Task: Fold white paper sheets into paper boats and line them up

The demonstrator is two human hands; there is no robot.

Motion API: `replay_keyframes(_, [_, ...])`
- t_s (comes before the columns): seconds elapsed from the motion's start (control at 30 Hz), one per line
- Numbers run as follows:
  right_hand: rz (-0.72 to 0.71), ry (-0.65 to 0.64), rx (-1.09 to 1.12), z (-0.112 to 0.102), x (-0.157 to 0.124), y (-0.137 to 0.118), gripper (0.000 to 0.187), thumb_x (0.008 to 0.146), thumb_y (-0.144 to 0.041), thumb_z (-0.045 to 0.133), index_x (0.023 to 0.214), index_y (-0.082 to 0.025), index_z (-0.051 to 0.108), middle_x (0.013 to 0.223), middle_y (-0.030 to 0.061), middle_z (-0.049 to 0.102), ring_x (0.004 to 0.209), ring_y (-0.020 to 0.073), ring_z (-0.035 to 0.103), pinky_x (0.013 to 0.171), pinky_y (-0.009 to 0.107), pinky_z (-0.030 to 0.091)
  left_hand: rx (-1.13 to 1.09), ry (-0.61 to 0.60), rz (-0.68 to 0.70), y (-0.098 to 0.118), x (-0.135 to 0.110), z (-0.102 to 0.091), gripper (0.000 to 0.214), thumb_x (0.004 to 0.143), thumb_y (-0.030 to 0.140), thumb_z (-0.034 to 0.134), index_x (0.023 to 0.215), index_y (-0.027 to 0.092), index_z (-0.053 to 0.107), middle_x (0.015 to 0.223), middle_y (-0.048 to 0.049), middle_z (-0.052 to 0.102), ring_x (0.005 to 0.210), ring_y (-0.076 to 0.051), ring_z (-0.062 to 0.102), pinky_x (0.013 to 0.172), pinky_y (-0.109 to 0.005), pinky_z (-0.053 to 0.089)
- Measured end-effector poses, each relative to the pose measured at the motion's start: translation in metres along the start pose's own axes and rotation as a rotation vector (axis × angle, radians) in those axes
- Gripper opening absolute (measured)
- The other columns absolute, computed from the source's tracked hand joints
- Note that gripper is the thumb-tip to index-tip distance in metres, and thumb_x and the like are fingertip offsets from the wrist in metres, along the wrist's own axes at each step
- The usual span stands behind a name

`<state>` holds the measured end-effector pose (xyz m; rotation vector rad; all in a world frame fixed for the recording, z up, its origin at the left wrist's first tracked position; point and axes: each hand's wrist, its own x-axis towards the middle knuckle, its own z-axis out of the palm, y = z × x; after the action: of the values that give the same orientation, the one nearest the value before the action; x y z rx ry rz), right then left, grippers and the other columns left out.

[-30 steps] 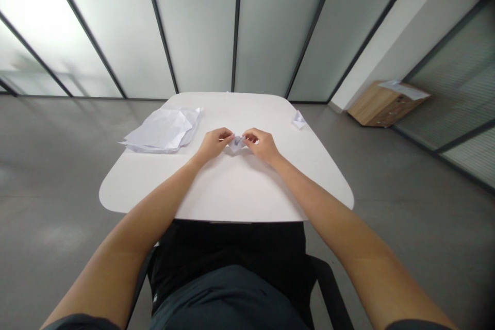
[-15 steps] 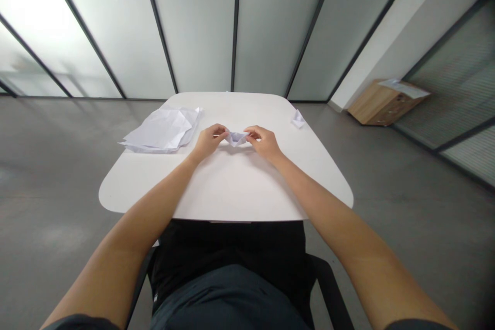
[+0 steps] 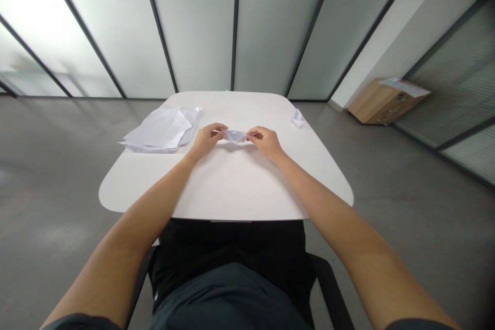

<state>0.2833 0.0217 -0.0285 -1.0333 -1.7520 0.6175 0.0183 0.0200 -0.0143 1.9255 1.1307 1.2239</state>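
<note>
Between my two hands is a small folded white paper (image 3: 235,136), shaped rather like a paper boat. My left hand (image 3: 210,139) pinches its left end between thumb and fingers. The right end is pinched the same way by my right hand (image 3: 265,141). A faint shadow falls on the white table (image 3: 235,185) just below the paper. The details of its folds are too small to make out.
A stack of white paper sheets (image 3: 160,129) lies on the table's left side. Another small folded paper (image 3: 298,118) sits near the right edge. Beyond, a wooden cabinet (image 3: 381,103) stands on the floor by frosted glass panels (image 3: 201,26).
My left hand has moved slightly left, and the folded paper looks stretched a little wider and flatter. My right hand stays nearly in place.
</note>
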Motion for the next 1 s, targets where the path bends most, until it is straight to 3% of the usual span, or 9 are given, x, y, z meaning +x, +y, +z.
replay_keyframes(0.13, [0.037, -0.038, -0.086, 0.0, -0.001, 0.003, 0.011, 0.08, -0.024, 0.069, 0.089, -0.021, 0.076, 0.086, 0.0024, 0.079, 0.079, 0.0204, 0.075, 0.08, 0.034, 0.057, 0.111, 0.007, -0.025, 0.001, -0.001, -0.001, 0.024, 0.088, 0.034, 0.067, 0.104, 0.02, 0.077, 0.097, -0.0055, 0.078, 0.082, -0.019, 0.074, 0.077, -0.028, 0.057])
replay_keyframes(0.27, [0.04, -0.099, -0.155, -0.001, -0.002, 0.004, 0.009, 0.078, -0.023, 0.07, 0.084, -0.02, 0.076, 0.084, 0.0017, 0.079, 0.077, 0.019, 0.072, 0.077, 0.032, 0.055, 0.223, -0.073, -0.052, -0.003, -0.001, -0.002, 0.018, 0.086, 0.028, 0.065, 0.096, 0.02, 0.078, 0.09, -0.0045, 0.08, 0.081, -0.021, 0.074, 0.082, -0.032, 0.058])
replay_keyframes(0.63, [0.073, -0.121, -0.208, -0.003, -0.003, 0.002, 0.007, 0.079, -0.021, 0.072, 0.085, -0.021, 0.076, 0.08, 0.001, 0.077, 0.074, 0.0181, 0.068, 0.073, 0.03, 0.051, 0.323, -0.105, -0.089, -0.007, 0.0, -0.005, 0.015, 0.088, 0.031, 0.064, 0.093, 0.02, 0.074, 0.094, -0.0042, 0.079, 0.087, -0.021, 0.073, 0.085, -0.032, 0.056])
replay_keyframes(0.73, [0.07, -0.127, -0.209, -0.002, -0.003, 0.0, 0.008, 0.08, -0.02, 0.071, 0.086, -0.021, 0.075, 0.082, 0.0011, 0.077, 0.074, 0.0179, 0.069, 0.074, 0.03, 0.052, 0.295, -0.094, -0.079, -0.007, -0.001, -0.002, 0.026, 0.091, 0.045, 0.066, 0.089, 0.02, 0.071, 0.092, -0.0056, 0.078, 0.086, -0.022, 0.073, 0.084, -0.033, 0.056])
replay_keyframes(0.83, [0.055, -0.121, -0.217, -0.001, -0.004, -0.003, 0.01, 0.08, -0.019, 0.07, 0.089, -0.021, 0.075, 0.084, 0.0011, 0.078, 0.075, 0.0178, 0.069, 0.076, 0.03, 0.052, 0.198, -0.146, -0.015, -0.007, -0.002, 0.003, 0.041, 0.081, 0.056, 0.078, 0.097, 0.019, 0.067, 0.109, -0.0084, 0.077, 0.095, -0.023, 0.073, 0.086, -0.033, 0.058])
replay_keyframes(0.93, [0.035, -0.119, -0.239, 0.0, -0.004, -0.004, 0.011, 0.081, -0.019, 0.07, 0.09, -0.021, 0.075, 0.084, 0.0008, 0.078, 0.076, 0.0181, 0.069, 0.077, 0.03, 0.052, 0.204, -0.227, 0.073, -0.004, -0.003, 0.007, 0.065, 0.062, 0.051, 0.093, 0.111, 0.021, 0.064, 0.122, -0.009, 0.074, 0.103, -0.024, 0.071, 0.091, -0.035, 0.057])
replay_keyframes(1.0, [0.026, -0.129, -0.233, 0.0, -0.004, -0.005, 0.01, 0.081, -0.019, 0.07, 0.09, -0.021, 0.074, 0.084, 0.0008, 0.078, 0.077, 0.0183, 0.069, 0.078, 0.031, 0.053, 0.276, -0.252, 0.101, -0.002, -0.004, 0.009, 0.073, 0.059, 0.047, 0.095, 0.12, 0.023, 0.063, 0.116, -0.0063, 0.074, 0.099, -0.024, 0.069, 0.09, -0.035, 0.055])
